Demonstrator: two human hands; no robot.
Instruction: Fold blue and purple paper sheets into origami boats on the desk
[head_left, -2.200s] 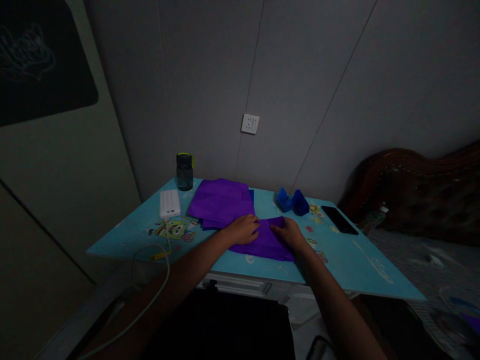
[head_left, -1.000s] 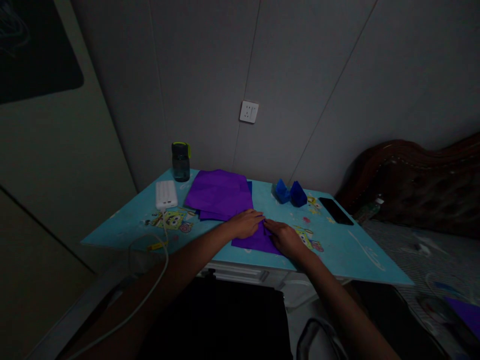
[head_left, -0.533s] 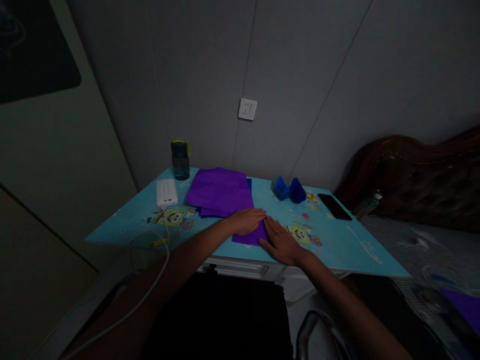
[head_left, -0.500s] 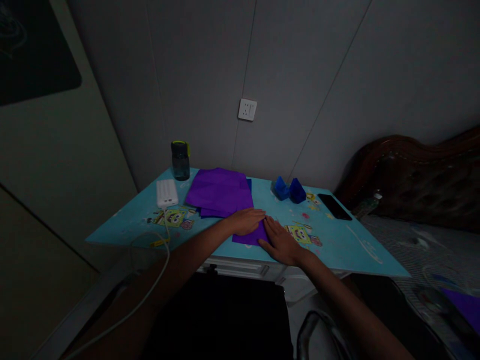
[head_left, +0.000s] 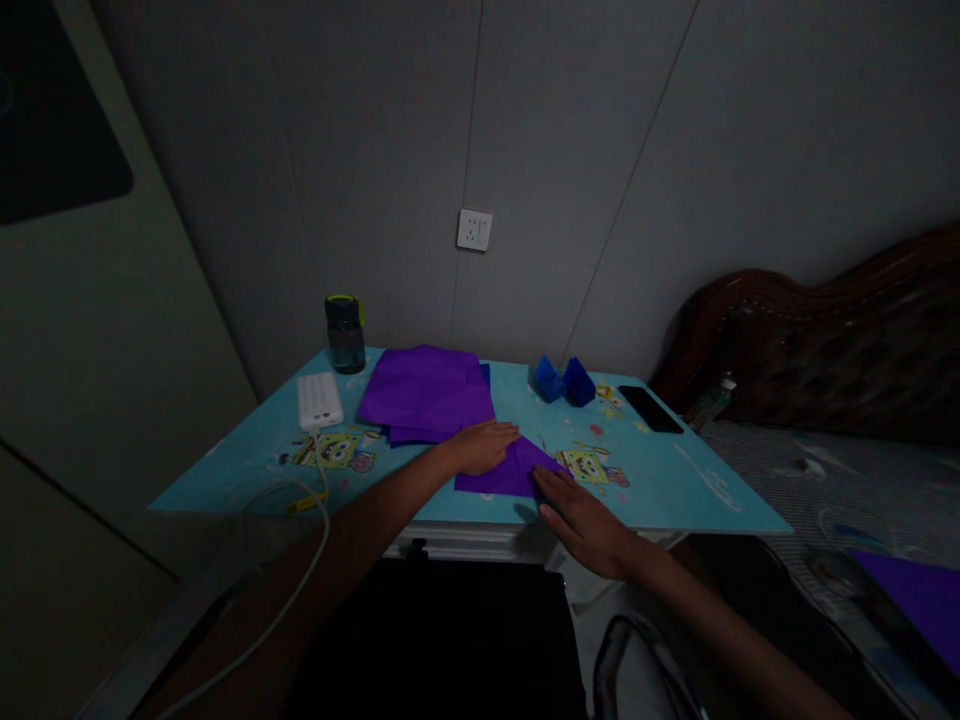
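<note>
A folded sheet of purple paper [head_left: 499, 480] lies near the front edge of the blue table [head_left: 247, 450]. My left hand [head_left: 484, 447] rests flat across its upper left part, fingers stretched to the right. At the paper's lower right, my right hand [head_left: 585, 520] has its fingers extended, the tips on or just over the paper's edge. Part of the sheet is hidden under the left hand. Just behind it, a stack of larger purple sheets [head_left: 427, 388] is spread out, with a blue sheet showing at its right side.
Two folded blue paper shapes [head_left: 578, 384] stand at the back right, left of a black phone [head_left: 650, 409]. On the left are a dark bottle [head_left: 345, 338] and a white power bank [head_left: 319, 401], whose cable [head_left: 325, 530] runs over my left forearm.
My right hand has moved right and down from the middle of the paper, away from the left hand, uncovering more of it. The left hand stays on the paper. The view has shifted slightly.
</note>
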